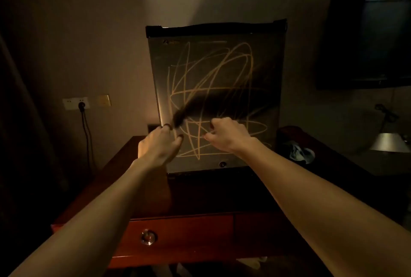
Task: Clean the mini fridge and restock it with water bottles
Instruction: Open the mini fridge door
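The mini fridge (216,99) stands dead ahead of me at 12 o'clock, on a dark red wooden cabinet (178,236) with a drawer knob (148,236) toward 6 o'clock. Its door is closed and covered in looping orange scribbles (211,90), and none of them looks wiped away, so I judge the cleaning has barely begun, if at all.

My left hand (160,143) is at the door's left edge, around 9 o'clock of the door, fingers curled as if hooking that edge; whether it truly grips or only touches, I cannot tell in this dim light. My right hand (226,134) is pressed near the lower middle of the door with fingers curled in; I see no cloth in it for certain, so I cannot tell what it holds, if anything.

I see 0 water bottles anywhere. What remains, as I judge it: remove the scribbles, open the door, clean inside, then restock. A crumpled pale thing (300,152) lies on the surface at 3 o'clock of the fridge, possibly a rag.
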The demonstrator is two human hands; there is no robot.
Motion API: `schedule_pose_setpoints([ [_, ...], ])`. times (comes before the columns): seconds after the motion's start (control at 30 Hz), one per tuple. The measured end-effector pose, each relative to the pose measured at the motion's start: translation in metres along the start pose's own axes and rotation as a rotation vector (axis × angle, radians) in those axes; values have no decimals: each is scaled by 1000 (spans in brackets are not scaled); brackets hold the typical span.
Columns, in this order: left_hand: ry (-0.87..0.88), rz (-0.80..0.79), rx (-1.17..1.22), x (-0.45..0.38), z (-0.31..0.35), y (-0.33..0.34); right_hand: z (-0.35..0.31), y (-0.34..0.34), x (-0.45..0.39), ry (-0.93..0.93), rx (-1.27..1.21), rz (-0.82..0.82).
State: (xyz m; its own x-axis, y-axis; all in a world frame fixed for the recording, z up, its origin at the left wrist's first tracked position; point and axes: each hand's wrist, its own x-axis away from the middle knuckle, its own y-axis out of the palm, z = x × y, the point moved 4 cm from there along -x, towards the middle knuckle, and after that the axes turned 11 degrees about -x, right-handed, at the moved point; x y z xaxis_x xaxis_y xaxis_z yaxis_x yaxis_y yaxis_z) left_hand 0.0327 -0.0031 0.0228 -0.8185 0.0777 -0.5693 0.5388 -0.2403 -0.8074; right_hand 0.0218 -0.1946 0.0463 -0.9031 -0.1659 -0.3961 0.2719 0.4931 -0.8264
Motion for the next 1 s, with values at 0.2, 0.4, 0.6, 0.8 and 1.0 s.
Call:
schedule_pose_setpoints([
  [0.2, -64, -78, 65, -19, -31, 5, -40, 16, -17, -121, 2, 20],
  [0.4, -100, -135, 17, -33, -49, 27, -50, 46, -32, -124, -22, -23],
  [0.6, -105, -120, 192, -49, -55, 36, -42, 64, -47, -69, -93, -87],
  [0.8, -72, -170, 435, -54, -43, 42, -45, 77, -50, -34, -68, -80],
  [1.0, -190, -179, 402, -59, -50, 50, -52, 70, -38, -86, 2, -44],
])
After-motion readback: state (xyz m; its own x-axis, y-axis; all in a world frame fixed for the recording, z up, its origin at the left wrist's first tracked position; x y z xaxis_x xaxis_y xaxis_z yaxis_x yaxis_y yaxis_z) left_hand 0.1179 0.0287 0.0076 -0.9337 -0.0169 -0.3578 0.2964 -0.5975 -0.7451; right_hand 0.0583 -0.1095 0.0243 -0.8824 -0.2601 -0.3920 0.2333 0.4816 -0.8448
